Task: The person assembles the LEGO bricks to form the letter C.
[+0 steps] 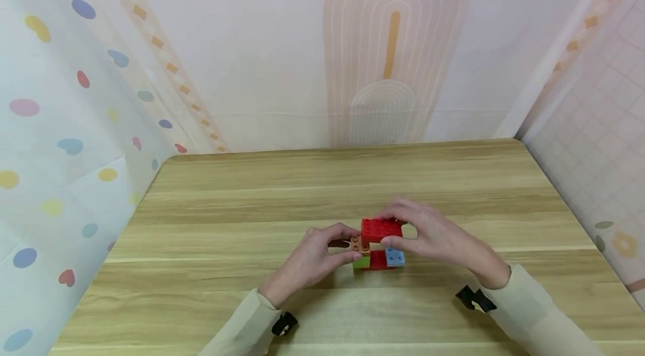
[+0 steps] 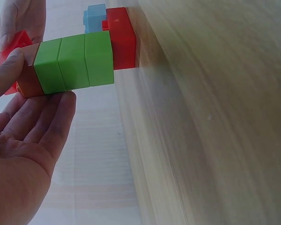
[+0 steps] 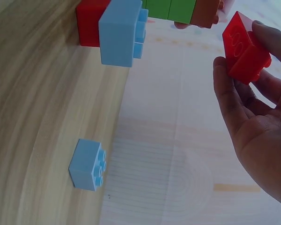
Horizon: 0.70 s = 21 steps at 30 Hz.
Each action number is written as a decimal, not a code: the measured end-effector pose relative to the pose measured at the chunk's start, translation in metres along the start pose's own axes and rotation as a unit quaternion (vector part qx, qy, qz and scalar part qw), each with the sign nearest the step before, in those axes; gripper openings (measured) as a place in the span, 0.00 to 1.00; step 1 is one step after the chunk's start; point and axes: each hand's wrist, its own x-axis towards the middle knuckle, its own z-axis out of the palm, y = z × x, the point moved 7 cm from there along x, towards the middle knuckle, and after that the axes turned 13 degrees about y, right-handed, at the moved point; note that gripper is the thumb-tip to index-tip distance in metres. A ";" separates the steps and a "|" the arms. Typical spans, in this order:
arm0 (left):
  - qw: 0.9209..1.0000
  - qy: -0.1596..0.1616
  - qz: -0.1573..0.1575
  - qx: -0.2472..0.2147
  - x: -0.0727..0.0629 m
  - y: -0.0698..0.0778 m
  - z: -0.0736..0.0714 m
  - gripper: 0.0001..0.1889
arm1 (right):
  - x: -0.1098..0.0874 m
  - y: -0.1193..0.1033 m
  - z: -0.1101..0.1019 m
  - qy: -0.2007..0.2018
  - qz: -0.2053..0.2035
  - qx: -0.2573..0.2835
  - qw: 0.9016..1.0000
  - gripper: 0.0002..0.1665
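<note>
Nearest the camera: the left sleeve (image 1: 241,325) and right sleeve (image 1: 534,305), both forearms reaching in over the worktop (image 1: 242,193). Left hand (image 1: 312,260) pinches the brown brick (image 2: 30,78), thumb one side, fingers the other. That one caps three stacked green bricks (image 2: 74,63), which stand on one end of the lower red brick (image 2: 122,40), flat on the worktop. Light blue brick (image 3: 116,35) sits on the other end, well below the brown one's level.

Right hand (image 1: 440,235) holds the upper red brick (image 1: 380,229) between thumb and fingers. Right wrist view: it's tilted, underside partly showing, just above and to the right of the brown brick with a gap between. Not seated.

Loose light blue brick (image 3: 85,165) on the worktop, studs up, apart from the build.

Step in hand, my read: fitting the upper red brick onto the brown one, left hand steadying. Next move calls for levelling it, lining up studs, then pressing straight down with the left grip kept firm; tall narrow stack, off-centre push could tip it.
</note>
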 end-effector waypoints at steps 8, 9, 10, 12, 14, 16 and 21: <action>1.000 0.002 0.004 0.003 0.000 -0.002 -0.001 0.18 | -0.005 0.003 0.006 -0.026 0.035 -0.004 0.999 0.20; 1.000 0.001 0.003 0.002 0.000 -0.002 -0.001 0.18 | -0.005 0.003 0.006 -0.027 0.036 -0.005 0.999 0.20; 1.000 0.001 0.002 0.002 0.000 -0.002 -0.001 0.18 | -0.005 0.003 0.006 -0.027 0.036 -0.008 0.999 0.20; 1.000 0.000 0.000 0.000 0.000 -0.002 0.000 0.18 | -0.006 0.003 0.007 -0.028 0.036 -0.012 0.999 0.20; 1.000 0.000 -0.001 -0.001 0.000 -0.002 0.000 0.18 | -0.007 0.003 0.008 -0.029 0.035 -0.016 0.999 0.19; 1.000 0.000 -0.003 -0.002 0.000 -0.002 0.000 0.18 | -0.007 0.002 0.008 -0.029 0.031 -0.022 0.999 0.19; 1.000 -0.003 -0.005 -0.001 -0.001 -0.002 0.000 0.18 | -0.008 -0.001 0.009 -0.029 0.020 -0.032 0.999 0.18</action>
